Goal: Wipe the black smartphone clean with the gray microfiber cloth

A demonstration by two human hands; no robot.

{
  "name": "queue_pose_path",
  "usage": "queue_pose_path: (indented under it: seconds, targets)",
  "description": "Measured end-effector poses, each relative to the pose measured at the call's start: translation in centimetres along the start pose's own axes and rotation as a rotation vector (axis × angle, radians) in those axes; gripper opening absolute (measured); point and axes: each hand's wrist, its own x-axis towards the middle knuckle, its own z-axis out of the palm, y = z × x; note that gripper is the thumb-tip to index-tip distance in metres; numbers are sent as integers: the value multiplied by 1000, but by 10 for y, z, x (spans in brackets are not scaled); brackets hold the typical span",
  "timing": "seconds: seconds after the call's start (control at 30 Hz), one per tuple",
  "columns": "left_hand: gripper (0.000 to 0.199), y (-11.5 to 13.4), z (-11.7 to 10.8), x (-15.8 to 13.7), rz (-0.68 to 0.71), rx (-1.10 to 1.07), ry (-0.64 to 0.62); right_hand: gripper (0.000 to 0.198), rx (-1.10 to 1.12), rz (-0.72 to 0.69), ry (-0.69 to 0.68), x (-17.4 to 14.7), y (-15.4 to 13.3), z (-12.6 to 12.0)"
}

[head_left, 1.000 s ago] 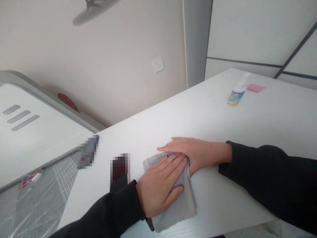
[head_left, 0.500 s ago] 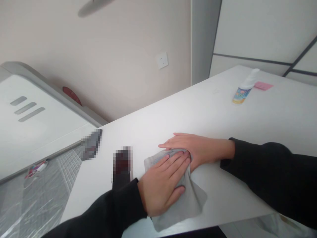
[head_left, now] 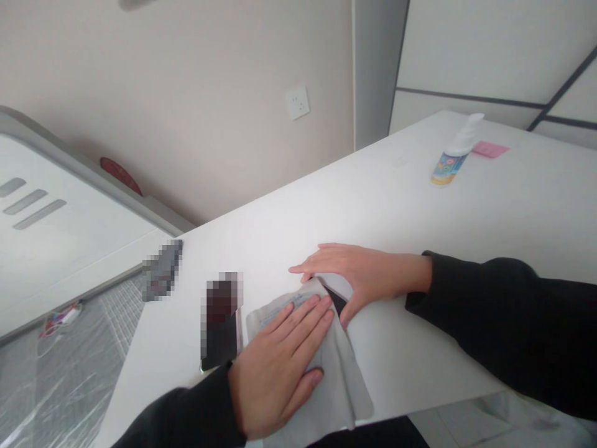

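My left hand (head_left: 280, 367) lies flat, fingers stretched out, on a light grey cloth (head_left: 338, 379). Under the cloth's upper right corner shows a dark flat object (head_left: 334, 300); most of it is covered, so its kind is unclear. Around that corner curves my right hand (head_left: 357, 270), with thumb and fingers spread apart at the object's edges. Whether it presses on the edges I cannot tell. Left of the cloth, a dark phone-like slab (head_left: 219, 345), partly pixelated, rests on the white table (head_left: 396, 218).
A white pump bottle (head_left: 450, 162) with a colourful label stands at the far right beside a pink slip (head_left: 489, 149). A pixelated grey item (head_left: 163, 270) lies at the table's left edge. A wall socket (head_left: 297, 102) and a white panel (head_left: 60, 242) are beyond.
My left hand has slid left and slightly down with the cloth, uncovering a dark corner beside my right hand. The right hand's thumb and fingers are now further apart. The view has shifted slightly.
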Motion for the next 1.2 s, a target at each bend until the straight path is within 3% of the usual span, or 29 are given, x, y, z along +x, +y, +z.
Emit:
queue_pose_path:
  seconds: [0.13, 0.2, 0.43, 0.5, 0.67, 0.8, 0.87, 1.07, 1.13, 1.2]
  targets:
    - [67, -15, -3, 46, 42, -88, -37, 89, -27, 37, -33, -2, -2, 0]
    - [67, -18, -4, 50, 33, -100, -36, 92, -42, 64, -37, -4, -4, -1]
    - [81, 12, -1, -28, -105, 52, -50, 101, 3, 76, -20, 0, -4, -2]
    - [83, 15, -1, -33, -103, 72, -64, 98, 21, 62, -21, 0, -3, -1]
    - [74, -4, -2, 22, 15, -74, -57, 93, -7, 41, -19, -1, -1, 0]
    - [64, -17, -7, 54, 0, -145, -21, 95, -48, 78, -42, -3, -3, -1]
    - [68, -14, -5, 42, -7, -138, -8, 95, -51, 76, -26, -3, -4, -1]
    - [80, 12, 11, -32, -138, 8, 18, 96, 8, 75, -12, -1, -6, -2]
    - [83, 16, 11, -37, -130, 28, 11, 96, 19, 73, -18, 0, -5, -2]
    - [82, 12, 8, -23, -76, 1, -20, 95, 14, 66, -18, 0, -4, -1]
